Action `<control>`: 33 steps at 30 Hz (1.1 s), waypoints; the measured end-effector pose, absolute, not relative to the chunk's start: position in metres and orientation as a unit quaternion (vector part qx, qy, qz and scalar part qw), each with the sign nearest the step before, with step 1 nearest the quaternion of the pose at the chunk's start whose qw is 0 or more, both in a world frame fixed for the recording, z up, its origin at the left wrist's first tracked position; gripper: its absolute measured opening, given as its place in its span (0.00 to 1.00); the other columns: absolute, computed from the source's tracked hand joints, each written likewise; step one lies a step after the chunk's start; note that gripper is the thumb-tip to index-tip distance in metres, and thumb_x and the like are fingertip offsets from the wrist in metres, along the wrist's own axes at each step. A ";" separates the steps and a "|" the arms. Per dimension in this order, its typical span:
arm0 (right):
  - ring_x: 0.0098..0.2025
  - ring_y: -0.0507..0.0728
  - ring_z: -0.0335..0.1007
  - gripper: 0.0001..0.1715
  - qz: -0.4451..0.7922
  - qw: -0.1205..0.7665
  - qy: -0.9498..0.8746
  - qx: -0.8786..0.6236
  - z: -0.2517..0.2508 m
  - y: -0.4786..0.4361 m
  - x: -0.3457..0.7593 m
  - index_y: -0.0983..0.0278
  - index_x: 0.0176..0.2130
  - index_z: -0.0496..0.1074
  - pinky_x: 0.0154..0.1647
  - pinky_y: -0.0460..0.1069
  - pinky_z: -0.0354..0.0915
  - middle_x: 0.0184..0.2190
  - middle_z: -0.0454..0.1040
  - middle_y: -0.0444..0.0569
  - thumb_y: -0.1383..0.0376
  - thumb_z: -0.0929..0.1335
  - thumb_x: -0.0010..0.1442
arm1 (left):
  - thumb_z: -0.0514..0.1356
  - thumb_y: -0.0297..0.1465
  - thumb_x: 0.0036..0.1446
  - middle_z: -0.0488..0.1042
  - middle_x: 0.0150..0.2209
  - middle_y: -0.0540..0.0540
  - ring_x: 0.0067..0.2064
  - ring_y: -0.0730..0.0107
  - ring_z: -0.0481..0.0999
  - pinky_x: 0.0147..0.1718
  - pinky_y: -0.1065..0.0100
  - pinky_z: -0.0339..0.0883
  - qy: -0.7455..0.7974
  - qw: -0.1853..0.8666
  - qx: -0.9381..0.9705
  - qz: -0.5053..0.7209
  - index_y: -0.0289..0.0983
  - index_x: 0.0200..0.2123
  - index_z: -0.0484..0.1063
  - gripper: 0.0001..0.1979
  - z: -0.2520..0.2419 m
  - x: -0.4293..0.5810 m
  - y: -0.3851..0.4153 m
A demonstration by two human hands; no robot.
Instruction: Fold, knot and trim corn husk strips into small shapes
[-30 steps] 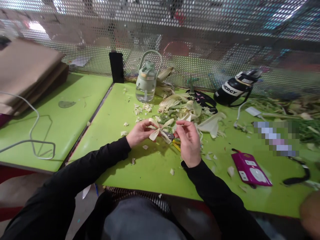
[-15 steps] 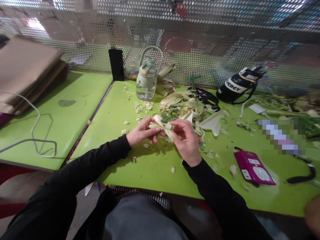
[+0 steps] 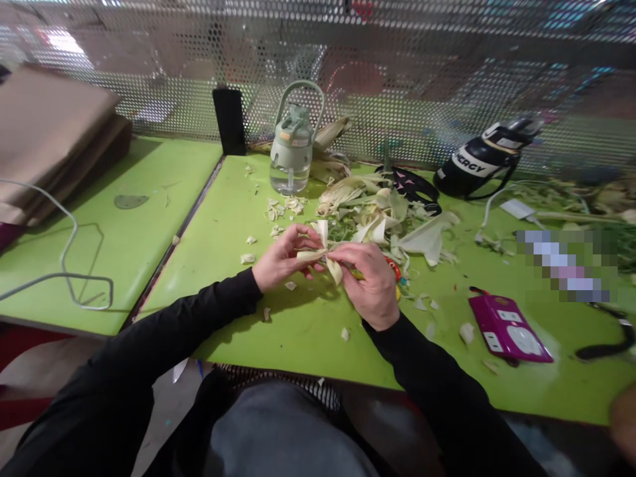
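Note:
Both hands meet over the green table [image 3: 308, 331] and pinch one small piece made of pale corn-husk strips [image 3: 320, 250]. My left hand [image 3: 279, 260] grips its left side with closed fingers. My right hand [image 3: 368, 281] is closed on its right side, thumb and fingers pressed on the strips. A pile of loose corn husks [image 3: 377, 215] lies just beyond the hands. Under my right hand a yellow and red tool [image 3: 394, 270] shows only in part.
A pale green water bottle [image 3: 292, 151] stands at the back by the perforated metal screen [image 3: 397, 99]. A magenta device [image 3: 509, 329] lies right; a black bag [image 3: 479, 165] sits further back. Husk scraps dot the table. Brown boards [image 3: 50, 132] and a white cable [image 3: 69, 265] lie on the left table.
The hands drew closer together on the husk piece, and the strips were folded inward. The scissors seen near my right hand a second ago are now mostly covered.

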State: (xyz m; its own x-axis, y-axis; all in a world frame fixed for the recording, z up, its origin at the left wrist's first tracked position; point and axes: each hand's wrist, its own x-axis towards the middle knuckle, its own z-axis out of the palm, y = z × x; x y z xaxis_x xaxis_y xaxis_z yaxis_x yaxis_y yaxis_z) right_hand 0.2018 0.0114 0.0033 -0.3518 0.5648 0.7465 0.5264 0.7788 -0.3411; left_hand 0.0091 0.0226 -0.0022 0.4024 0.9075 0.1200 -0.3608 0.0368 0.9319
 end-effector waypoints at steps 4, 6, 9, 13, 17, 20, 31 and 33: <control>0.37 0.55 0.70 0.13 0.010 0.519 -0.771 -0.369 0.008 0.012 0.205 0.56 0.48 0.72 0.32 0.50 0.68 0.42 0.73 0.49 0.69 0.68 0.64 | 0.69 0.36 0.52 0.74 0.38 0.52 0.31 0.75 0.80 0.22 0.77 0.70 0.271 0.628 0.509 0.523 0.40 0.38 0.53 0.25 -0.006 0.011 0.023; 0.35 0.55 0.70 0.18 -0.030 0.503 -0.792 -0.346 0.010 0.010 0.204 0.54 0.51 0.70 0.32 0.51 0.68 0.41 0.73 0.48 0.66 0.71 0.62 | 0.69 0.36 0.53 0.74 0.37 0.51 0.31 0.77 0.78 0.24 0.78 0.71 0.277 0.611 0.518 0.531 0.41 0.35 0.52 0.24 -0.008 0.013 0.022; 0.34 0.56 0.70 0.23 -0.092 0.436 -0.849 -0.283 0.012 0.005 0.199 0.54 0.53 0.69 0.34 0.52 0.69 0.36 0.75 0.45 0.63 0.74 0.59 | 0.67 0.34 0.54 0.74 0.36 0.51 0.30 0.81 0.75 0.27 0.78 0.72 0.282 0.593 0.520 0.547 0.39 0.35 0.54 0.21 -0.012 0.018 0.019; 0.34 0.56 0.71 0.15 -0.122 0.422 -0.856 -0.272 0.009 0.000 0.196 0.55 0.49 0.71 0.35 0.52 0.68 0.36 0.78 0.46 0.69 0.69 0.63 | 0.66 0.32 0.54 0.71 0.35 0.52 0.28 0.81 0.75 0.26 0.76 0.74 0.339 0.583 0.520 0.524 0.38 0.38 0.59 0.17 -0.013 0.020 0.016; 0.38 0.58 0.74 0.14 -0.112 0.409 -0.861 -0.283 0.007 0.002 0.198 0.56 0.48 0.72 0.38 0.54 0.69 0.39 0.80 0.48 0.70 0.67 0.63 | 0.63 0.34 0.57 0.72 0.40 0.46 0.28 0.80 0.75 0.20 0.79 0.72 0.388 0.520 0.595 0.475 0.34 0.39 0.67 0.11 -0.007 0.015 0.015; 0.39 0.57 0.75 0.13 -0.121 0.401 -0.869 -0.264 0.008 0.001 0.197 0.57 0.47 0.72 0.38 0.54 0.70 0.40 0.80 0.48 0.71 0.68 0.63 | 0.63 0.32 0.58 0.72 0.38 0.47 0.25 0.81 0.74 0.16 0.81 0.68 0.374 0.511 0.615 0.470 0.34 0.38 0.65 0.10 -0.003 0.013 0.016; 0.37 0.58 0.75 0.08 -0.043 0.422 -0.831 -0.360 0.007 -0.001 0.193 0.59 0.44 0.73 0.37 0.53 0.71 0.35 0.80 0.50 0.69 0.67 0.64 | 0.60 0.30 0.61 0.71 0.38 0.50 0.27 0.76 0.80 0.20 0.78 0.72 0.386 0.524 0.565 0.507 0.39 0.40 0.55 0.12 0.001 0.015 0.012; 0.37 0.58 0.76 0.09 -0.045 0.413 -0.848 -0.329 0.007 -0.001 0.192 0.59 0.45 0.73 0.38 0.53 0.71 0.36 0.80 0.49 0.69 0.68 0.64 | 0.60 0.27 0.61 0.72 0.36 0.51 0.28 0.76 0.79 0.23 0.76 0.74 0.384 0.540 0.553 0.505 0.39 0.42 0.55 0.14 0.003 0.014 0.013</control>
State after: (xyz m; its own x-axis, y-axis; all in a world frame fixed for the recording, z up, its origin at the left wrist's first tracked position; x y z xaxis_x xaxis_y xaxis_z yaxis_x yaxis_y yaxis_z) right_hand 0.1917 -0.0007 0.0065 -0.4427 0.5200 0.7305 0.5947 0.7800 -0.1948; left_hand 0.0144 0.0132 0.0027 0.1935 0.9706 0.1433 -0.1209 -0.1214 0.9852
